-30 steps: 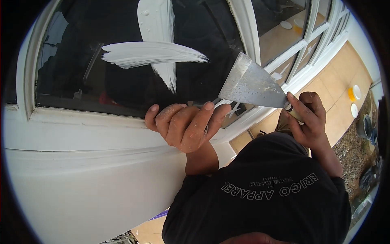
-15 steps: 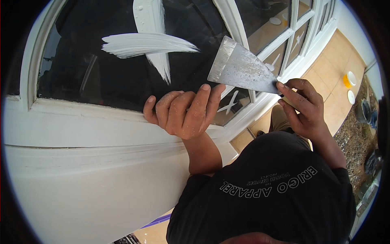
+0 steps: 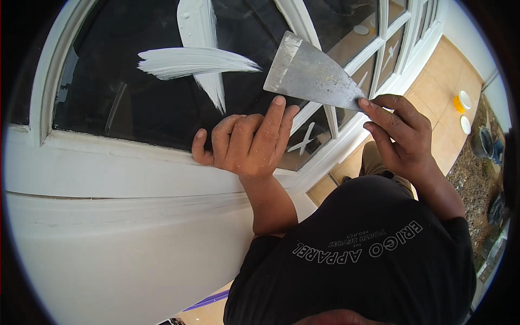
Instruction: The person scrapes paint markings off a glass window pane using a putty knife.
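Note:
My right hand [image 3: 401,135] is closed around the handle of a putty knife [image 3: 317,76], its wide grey blade slanting up to the left. Whitish residue coats the blade's broad end, which overlaps the dark window pane [image 3: 146,24] and its frame. Below that blade, my left hand [image 3: 252,141] rests at the pane's lower edge, fingers stretched and dusty, holding nothing. One fingertip comes right up near the blade's lower edge. On the glass, a thick white streak [image 3: 200,62] forms a cross shape to the left of the blade.
White window framing [image 3: 124,151] runs below the pane, above a white wall [image 3: 108,244]. Further panes to the right carry a white X mark [image 3: 304,138]. Beyond lie tan floor tiles [image 3: 433,86], a yellow-and-white tub [image 3: 462,102], a white lid [image 3: 465,125] and buckets [image 3: 482,142].
The putty knife has moved up and slightly left with my right hand. My left forefinger has straightened upward toward the blade, while the palm stays at the pane's lower edge.

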